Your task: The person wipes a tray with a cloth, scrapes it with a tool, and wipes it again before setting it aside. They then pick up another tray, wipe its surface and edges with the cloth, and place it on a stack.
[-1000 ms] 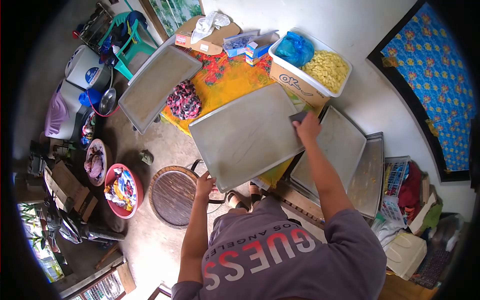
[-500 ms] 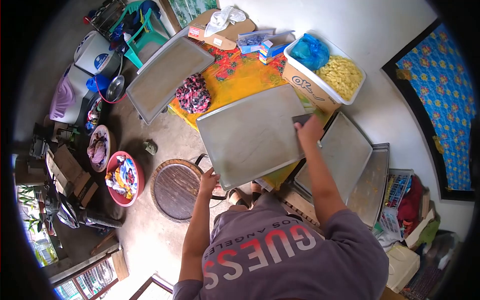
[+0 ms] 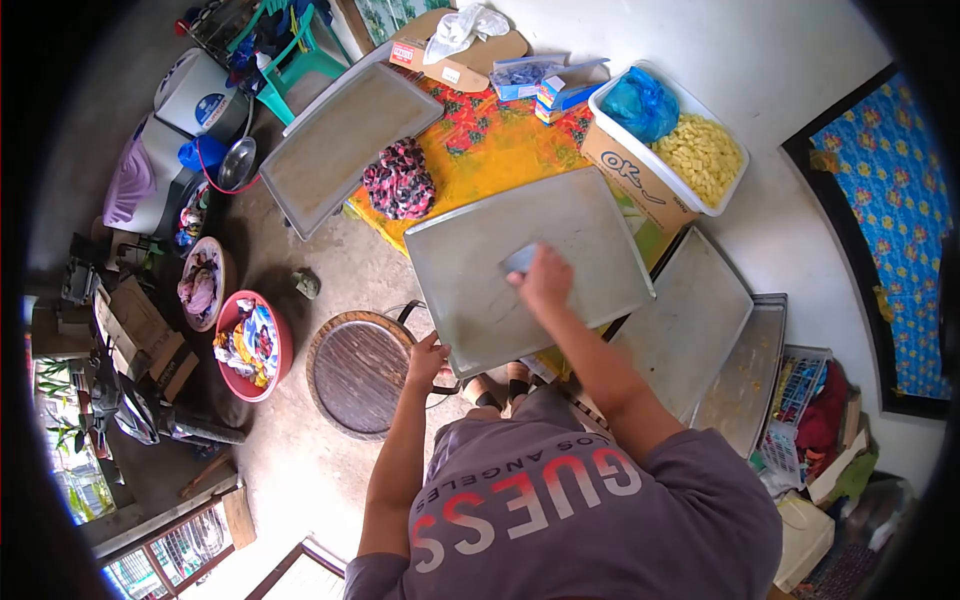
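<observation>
We see the metal tray (image 3: 480, 290) in front of the person, over the near edge of the table (image 3: 478, 178) with its yellow cloth. Its long axis runs from left to right, the right end swung somewhat farther from the body. The left grip (image 3: 427, 360) is curled on the tray's near-left corner, beside the round wooden stool top (image 3: 360, 375). The right grip (image 3: 546, 282) is closed around a flat grey piece (image 3: 519, 260) (blurred, so we can't make out what it is), which sits over the middle of the tray. The key relation, as we judge it, is this: the tray's face spreads to both sides of the right grip, and the piece points from the fingers toward the far-left part. For that middle area the right grip is the nearer one; the left has only the corner. Whether the piece touches the metal, we cannot say.

On the tray's far-left side we find a bundle of patterned cloth (image 3: 400, 180). Beyond its far-right corner, a white tub (image 3: 728, 205) of yellow pieces (image 3: 697, 160) rests on a cardboard box (image 3: 640, 178). More trays (image 3: 690, 320) lie to the right.
</observation>
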### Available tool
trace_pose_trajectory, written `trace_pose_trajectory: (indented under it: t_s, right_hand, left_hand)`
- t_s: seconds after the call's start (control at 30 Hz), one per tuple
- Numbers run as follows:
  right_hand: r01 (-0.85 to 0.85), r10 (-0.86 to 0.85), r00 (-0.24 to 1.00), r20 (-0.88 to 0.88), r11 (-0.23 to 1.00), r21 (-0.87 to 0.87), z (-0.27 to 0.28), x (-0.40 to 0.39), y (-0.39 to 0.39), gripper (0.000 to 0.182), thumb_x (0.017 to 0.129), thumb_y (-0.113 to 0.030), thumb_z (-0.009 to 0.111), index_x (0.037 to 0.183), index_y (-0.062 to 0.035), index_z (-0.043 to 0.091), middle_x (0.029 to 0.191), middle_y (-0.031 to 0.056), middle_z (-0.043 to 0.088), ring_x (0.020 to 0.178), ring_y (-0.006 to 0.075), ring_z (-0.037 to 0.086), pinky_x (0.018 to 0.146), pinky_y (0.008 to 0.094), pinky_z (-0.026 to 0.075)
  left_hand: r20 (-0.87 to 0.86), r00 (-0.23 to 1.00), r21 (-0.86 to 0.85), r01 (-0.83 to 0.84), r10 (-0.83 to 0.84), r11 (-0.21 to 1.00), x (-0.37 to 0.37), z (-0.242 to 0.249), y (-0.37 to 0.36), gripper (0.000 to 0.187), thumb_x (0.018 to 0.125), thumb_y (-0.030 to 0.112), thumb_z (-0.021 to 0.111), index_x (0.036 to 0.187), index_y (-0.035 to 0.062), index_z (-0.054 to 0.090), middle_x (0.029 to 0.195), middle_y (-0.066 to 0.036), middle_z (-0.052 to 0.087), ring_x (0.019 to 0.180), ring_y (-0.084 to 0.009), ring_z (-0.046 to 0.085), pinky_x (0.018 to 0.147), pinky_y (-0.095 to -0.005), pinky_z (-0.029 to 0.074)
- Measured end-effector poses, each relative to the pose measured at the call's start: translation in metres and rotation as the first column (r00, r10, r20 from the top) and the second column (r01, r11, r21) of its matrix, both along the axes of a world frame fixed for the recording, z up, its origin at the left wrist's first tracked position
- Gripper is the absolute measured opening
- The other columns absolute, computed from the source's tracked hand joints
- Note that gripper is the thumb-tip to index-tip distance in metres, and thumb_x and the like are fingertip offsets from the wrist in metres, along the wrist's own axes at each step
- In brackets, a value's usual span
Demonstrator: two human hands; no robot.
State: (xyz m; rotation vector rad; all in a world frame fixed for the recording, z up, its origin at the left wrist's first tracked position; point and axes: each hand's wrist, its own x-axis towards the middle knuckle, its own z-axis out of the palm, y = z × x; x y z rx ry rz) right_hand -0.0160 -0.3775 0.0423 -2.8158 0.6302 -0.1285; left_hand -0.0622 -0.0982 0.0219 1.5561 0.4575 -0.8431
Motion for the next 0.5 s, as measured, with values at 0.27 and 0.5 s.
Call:
trace_pose_trajectory:
  t_s: [0.27, 0.5]
  right_hand:
    - [0.198, -0.202, 0.979, 0.034, 0.976, 0.086, 0.02, 0.034, -0.068, 0.069, 0.065, -0.04, 0.08, 0.117, -0.0049, 0.05, 0.11, 0.0136, 0.059, 0.106, 0.0315, 0.056, 0.087, 0.0491, 0.04]
    - [-0.187, 0.184, 0.982, 0.04, 0.942, 0.278, 0.003, -0.009, 0.032, 0.077, 0.064, -0.043, 0.08, 0.122, -0.004, 0.048, 0.115, 0.0165, 0.059, 0.105, 0.0346, 0.059, 0.088, 0.0475, 0.045]
  left_hand:
    - [0.037, 0.999, 0.038, 0.003, -0.005, 0.999, -0.003, -0.002, 0.004, 0.048, 0.088, 0.006, 0.058, 0.136, 0.0103, 0.051, 0.083, -0.006, 0.064, 0.056, -0.0108, 0.059, 0.049, -0.0256, 0.053]
    - [0.021, 0.999, -0.011, 0.03, -0.029, 0.999, 0.002, 0.001, 0.003, 0.047, 0.087, 0.002, 0.056, 0.134, 0.0082, 0.052, 0.081, -0.005, 0.063, 0.056, -0.0108, 0.059, 0.048, -0.026, 0.053]
